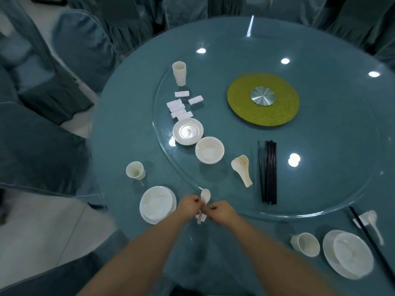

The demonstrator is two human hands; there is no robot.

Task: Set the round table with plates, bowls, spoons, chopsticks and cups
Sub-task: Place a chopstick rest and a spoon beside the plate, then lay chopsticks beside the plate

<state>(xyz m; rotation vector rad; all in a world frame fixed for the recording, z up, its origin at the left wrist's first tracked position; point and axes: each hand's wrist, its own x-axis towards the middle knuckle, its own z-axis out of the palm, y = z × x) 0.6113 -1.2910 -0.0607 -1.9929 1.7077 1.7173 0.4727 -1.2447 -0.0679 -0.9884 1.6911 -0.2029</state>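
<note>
My left hand (pixel 189 205) and my right hand (pixel 222 211) meet at the near table edge over a white spoon (pixel 205 195) and a white chopstick rest (pixel 201 218). Both hands pinch at the spoon's handle; its bowl points away from me. Left of them a bowl sits on a plate (pixel 157 205), with a cup (pixel 135 170) behind. On the glass turntable (pixel 320 210) lie stacked plates (pixel 187 131), stacked bowls (pixel 209 150), a spoon stack (pixel 242 168), black chopsticks (pixel 269 171), stacked cups (pixel 179 73) and several rests (pixel 178 107).
A set place at the right has a bowl on a plate (pixel 347 254), a cup (pixel 305 243), a spoon (pixel 373 223) and chopsticks (pixel 369 238). A yellow-green disc (pixel 263 99) marks the turntable's centre. Chairs in teal covers (pixel 42 146) ring the table.
</note>
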